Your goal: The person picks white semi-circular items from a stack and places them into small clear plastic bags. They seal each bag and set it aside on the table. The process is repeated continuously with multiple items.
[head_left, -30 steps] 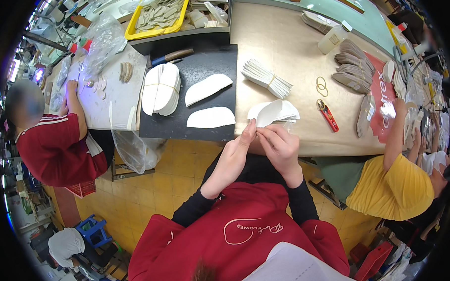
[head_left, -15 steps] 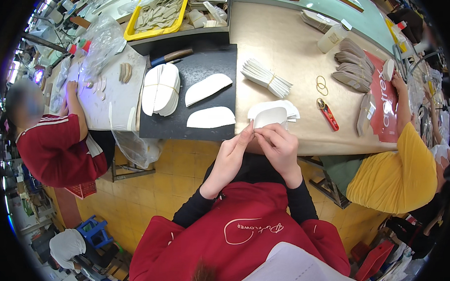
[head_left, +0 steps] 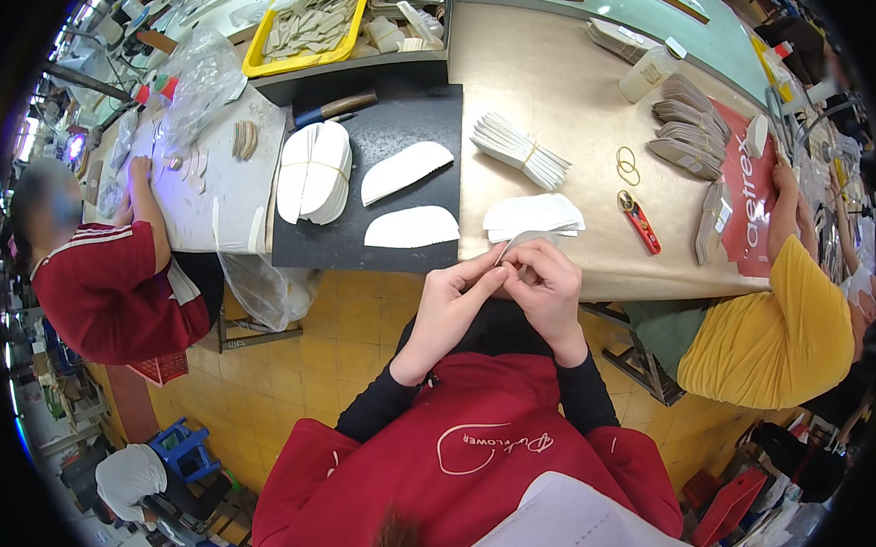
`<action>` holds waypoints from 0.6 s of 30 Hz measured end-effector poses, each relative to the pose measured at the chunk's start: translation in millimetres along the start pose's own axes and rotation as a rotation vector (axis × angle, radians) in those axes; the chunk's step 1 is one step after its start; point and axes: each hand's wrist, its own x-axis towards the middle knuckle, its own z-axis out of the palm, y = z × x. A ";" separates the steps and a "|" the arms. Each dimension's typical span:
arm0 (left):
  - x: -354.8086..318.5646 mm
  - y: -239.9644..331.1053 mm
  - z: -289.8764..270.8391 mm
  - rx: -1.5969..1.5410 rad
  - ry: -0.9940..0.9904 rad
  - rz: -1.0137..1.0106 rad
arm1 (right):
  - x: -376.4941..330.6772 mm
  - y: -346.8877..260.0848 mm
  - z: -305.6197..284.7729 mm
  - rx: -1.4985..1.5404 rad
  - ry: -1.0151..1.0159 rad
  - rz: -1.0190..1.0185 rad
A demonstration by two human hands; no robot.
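Near the table's front edge, my left hand (head_left: 453, 302) and my right hand (head_left: 545, 287) pinch a thin white round-edged piece (head_left: 533, 237) between thumbs and fingers. It is tilted so that mostly its upper edge shows; the fingers hide the rest. Just beyond it lies a fanned stack of white half-oval pieces (head_left: 537, 215). To the left, on a black mat (head_left: 404, 130), are two more white half-oval stacks, one nearer (head_left: 412, 227) and one farther (head_left: 406, 172), and a banded bundle of white pieces (head_left: 314, 174).
Farther off lie a banded white bundle (head_left: 521, 151), rubber bands (head_left: 627, 166), a red cutter (head_left: 641, 226), a bottle (head_left: 651, 71) and grey-brown bundles (head_left: 688, 125). A wooden-handled tool (head_left: 336, 110) and a yellow tray (head_left: 252, 68) stand at the back. Co-workers sit left (head_left: 120, 285) and right (head_left: 768, 329).
The white piece in my hands has tipped from face-up to nearly edge-on, uncovering the stack behind it. My fingers have shifted along it. The right co-worker's hand has moved down.
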 end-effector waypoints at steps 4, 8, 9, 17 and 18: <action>5.7 -1.5 -3.6 0.039 0.054 0.028 | -4.4 9.5 1.9 0.427 0.019 0.182; 5.5 -5.0 0.0 -0.025 0.144 0.119 | -2.0 16.9 -2.0 1.277 0.002 0.352; 4.0 -5.8 1.2 -0.117 0.180 0.059 | -2.7 16.5 -2.0 1.216 0.021 0.428; -5.0 -5.6 1.0 -0.195 0.146 0.006 | -15.9 6.1 8.4 0.693 -0.018 0.441; -5.1 -4.6 0.0 -0.202 0.123 -0.004 | -16.4 6.8 6.2 0.680 -0.024 0.445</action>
